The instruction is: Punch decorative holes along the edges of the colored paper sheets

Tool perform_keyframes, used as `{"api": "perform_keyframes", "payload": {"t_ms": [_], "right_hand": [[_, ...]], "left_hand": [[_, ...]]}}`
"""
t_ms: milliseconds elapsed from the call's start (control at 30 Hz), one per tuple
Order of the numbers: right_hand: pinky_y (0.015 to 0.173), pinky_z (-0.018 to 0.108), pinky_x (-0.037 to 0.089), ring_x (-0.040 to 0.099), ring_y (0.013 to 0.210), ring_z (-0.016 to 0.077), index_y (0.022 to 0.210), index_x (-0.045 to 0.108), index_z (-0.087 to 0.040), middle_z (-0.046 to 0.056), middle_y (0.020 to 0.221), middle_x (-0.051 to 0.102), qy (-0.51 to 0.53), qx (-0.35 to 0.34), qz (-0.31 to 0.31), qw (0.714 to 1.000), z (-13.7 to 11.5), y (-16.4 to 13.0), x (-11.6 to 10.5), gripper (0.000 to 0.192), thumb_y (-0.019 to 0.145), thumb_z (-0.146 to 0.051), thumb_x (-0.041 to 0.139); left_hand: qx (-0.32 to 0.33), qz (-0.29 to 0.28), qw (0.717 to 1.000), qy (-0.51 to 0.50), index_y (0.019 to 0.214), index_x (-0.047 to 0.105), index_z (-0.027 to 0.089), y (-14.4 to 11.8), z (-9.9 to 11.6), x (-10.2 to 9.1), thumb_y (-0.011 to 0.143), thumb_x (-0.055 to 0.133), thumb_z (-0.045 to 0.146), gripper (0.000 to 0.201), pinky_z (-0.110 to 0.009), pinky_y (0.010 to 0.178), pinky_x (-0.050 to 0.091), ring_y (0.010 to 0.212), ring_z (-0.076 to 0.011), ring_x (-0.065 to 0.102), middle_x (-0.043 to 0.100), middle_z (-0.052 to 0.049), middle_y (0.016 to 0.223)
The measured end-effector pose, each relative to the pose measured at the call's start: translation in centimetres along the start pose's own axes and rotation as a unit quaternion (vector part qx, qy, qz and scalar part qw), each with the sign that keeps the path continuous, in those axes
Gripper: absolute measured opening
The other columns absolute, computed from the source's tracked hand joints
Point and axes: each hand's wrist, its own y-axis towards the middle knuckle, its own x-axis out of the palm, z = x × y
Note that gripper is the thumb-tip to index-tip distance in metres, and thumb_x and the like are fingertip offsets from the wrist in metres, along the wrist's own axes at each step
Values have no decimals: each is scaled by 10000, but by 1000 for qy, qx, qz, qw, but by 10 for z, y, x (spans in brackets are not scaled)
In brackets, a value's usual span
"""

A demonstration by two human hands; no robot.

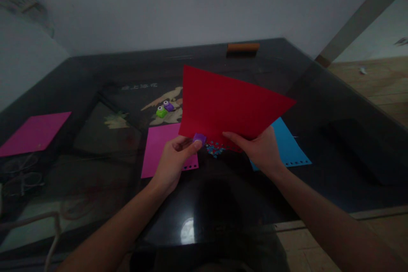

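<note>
Head view: a red sheet of paper (pixel 229 102) is held up off the dark glass desk (pixel 95 178), tilted, with its corners pointing to about 11 and 3 o'clock. It looks flat, plain and uncreased. The left hand (pixel 174 161) grips a small purple punch (pixel 199 138) against the sheet's lower edge, at about 7 o'clock on the paper; its fingers are curled tight with the thumb pressing on top of the punch. The right hand (pixel 259 148) pinches the same lower edge at about 5 o'clock, thumb on the near face, the other fingers hidden behind the paper.

Below the edge, between the hands, a scatter of tiny blue and red paper bits (pixel 215 149) lies on the desk. A pink sheet (pixel 159 146) with a row of punched holes lies under the left hand, and a blue sheet (pixel 288 146) with similar holes is partly covered by the red one. At 10 o'clock sit a green punch (pixel 161 111) and another purple one (pixel 168 106). A second pink sheet (pixel 33 133) lies far left. The punch's mouth and the paper's fit in it are too dim to make out.
</note>
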Motion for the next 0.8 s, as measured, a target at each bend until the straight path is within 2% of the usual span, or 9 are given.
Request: {"api": "perform_keyframes", "payload": {"t_ms": [500, 800], "right_hand": [[803, 475, 526, 622, 950, 323, 854, 669, -219, 84, 884, 702, -7, 2, 9, 1000, -1, 0, 0, 288, 620, -365, 750], [812, 451, 526, 623, 964, 306, 901, 670, -206, 75, 886, 705, 1, -3, 0, 1000, -1, 0, 0, 314, 633, -355, 740]], "left_hand": [[13, 14, 1000, 20, 772, 683, 169, 0, -1, 0, 646, 732, 306, 192, -291, 762, 461, 868, -209, 630, 706, -51, 832], [5, 20, 1000, 23, 790, 688, 171, -1, -1, -1, 637, 737, 319, 218, -309, 786, 470, 895, -222, 634, 713, -60, 872]]}}
